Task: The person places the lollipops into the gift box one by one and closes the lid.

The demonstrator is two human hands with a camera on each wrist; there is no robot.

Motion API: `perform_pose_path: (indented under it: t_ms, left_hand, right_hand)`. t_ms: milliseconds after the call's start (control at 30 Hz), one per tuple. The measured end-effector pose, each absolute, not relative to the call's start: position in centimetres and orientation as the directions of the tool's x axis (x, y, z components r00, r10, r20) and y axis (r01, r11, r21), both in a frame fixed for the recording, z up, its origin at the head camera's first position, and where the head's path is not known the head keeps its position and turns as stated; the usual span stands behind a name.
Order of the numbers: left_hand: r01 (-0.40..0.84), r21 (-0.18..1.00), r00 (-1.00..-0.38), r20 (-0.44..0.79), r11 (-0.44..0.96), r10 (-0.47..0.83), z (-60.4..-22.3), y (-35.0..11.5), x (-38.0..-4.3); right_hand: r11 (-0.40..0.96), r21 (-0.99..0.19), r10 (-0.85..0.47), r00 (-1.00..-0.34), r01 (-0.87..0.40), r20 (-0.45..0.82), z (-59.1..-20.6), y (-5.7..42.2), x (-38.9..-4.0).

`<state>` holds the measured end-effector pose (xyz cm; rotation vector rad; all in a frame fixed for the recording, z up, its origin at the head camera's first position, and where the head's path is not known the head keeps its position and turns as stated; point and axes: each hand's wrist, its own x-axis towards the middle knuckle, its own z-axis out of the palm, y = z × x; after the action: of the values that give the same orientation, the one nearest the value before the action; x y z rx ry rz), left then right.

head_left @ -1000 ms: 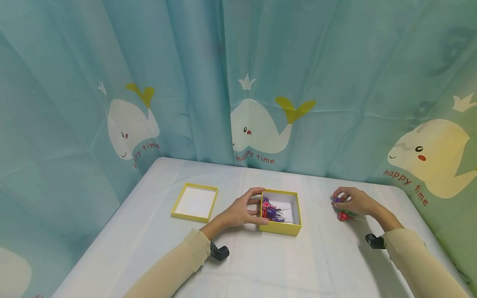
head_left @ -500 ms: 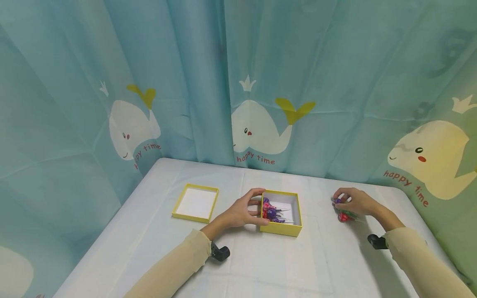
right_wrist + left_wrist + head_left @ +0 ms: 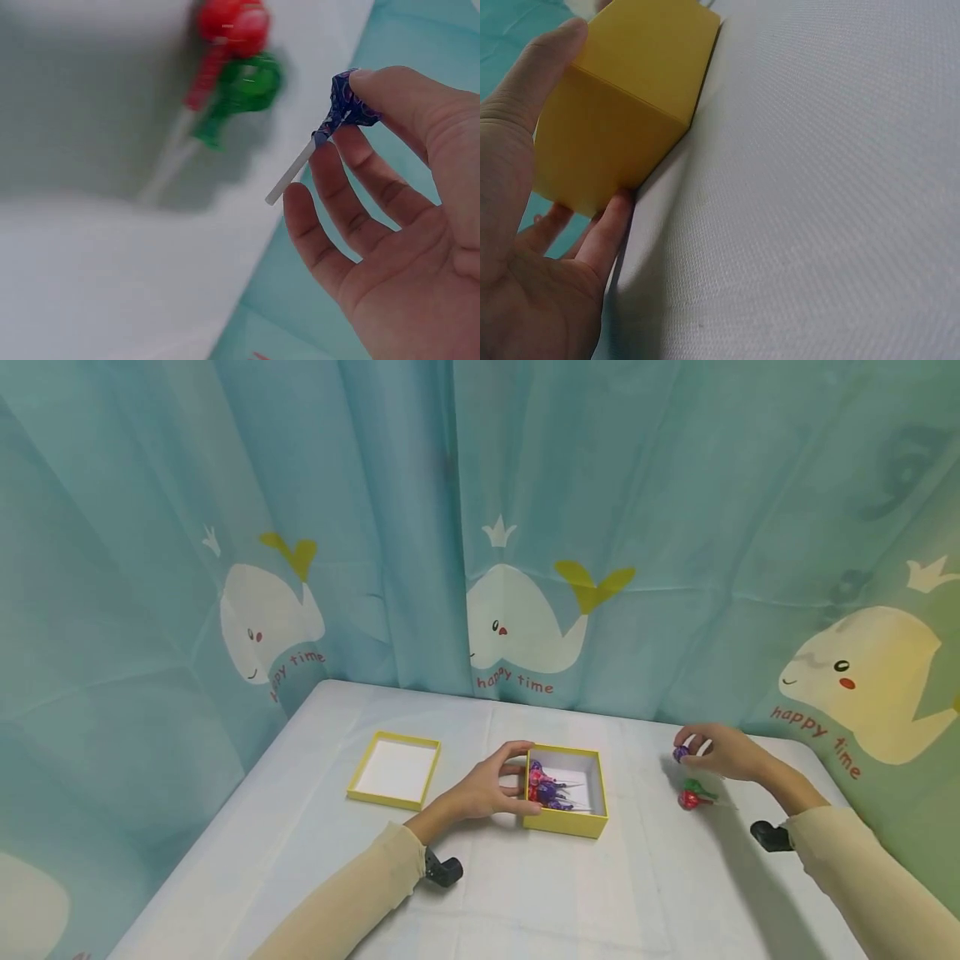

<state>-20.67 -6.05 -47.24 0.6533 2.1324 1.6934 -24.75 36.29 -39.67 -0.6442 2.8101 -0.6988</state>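
Observation:
In the head view an open yellow box point(image 3: 564, 825) with a white inside stands on the table, several wrapped lollipops point(image 3: 546, 792) lying along its left side. My left hand point(image 3: 483, 787) grips the box's left end, thumb at the near wall and fingers at the far corner. Over the table's right part, my right hand point(image 3: 723, 753) pinches a purple-wrapped lollipop point(image 3: 345, 105) by its head, its white stick pointing down and away in the right wrist view. Below it lie a red lollipop point(image 3: 687, 800) and a green lollipop point(image 3: 697, 787), side by side.
A shallow yellow-rimmed lid point(image 3: 395, 768), white inside up, lies left of the box. The white table point(image 3: 570, 902) is backed by a blue curtain point(image 3: 405, 527) with whale prints, which meets its far edge.
My right hand has lifted the purple lollipop up off the table, away from the red and green ones, which are now uncovered. My left hand and the box stay in place.

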Motion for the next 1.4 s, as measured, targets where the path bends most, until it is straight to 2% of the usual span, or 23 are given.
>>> perform_pose_path:
  t_ms: [300,633,1033,1400]
  left_hand:
    - [0.133,0.974,-0.845,0.015,0.183,0.534,-47.2,-6.0,-20.4]
    - [0.127,0.975,-0.846,0.011,0.182,0.534,-47.3,-6.0,-20.5]
    - [0.129,0.975,-0.847,0.012,0.183,0.532,-47.2,-6.1,-20.5]
    - [0.134,0.975,-0.844,0.019,0.176,0.536,-47.2,-6.1,-20.4]
  right_hand:
    - [0.725,-0.532,-0.521,-0.853,-0.437,-0.01,-35.6,35.3,-24.4]
    - [0.718,-0.492,-0.541,-0.839,-0.492,0.049,-32.5,33.9,-23.9]
    - [0.701,-0.504,-0.552,-0.832,-0.504,0.064,-31.3,32.3,-23.5]
    - [0.684,-0.502,-0.589,-0.807,-0.529,0.048,-31.2,29.0,-23.1]
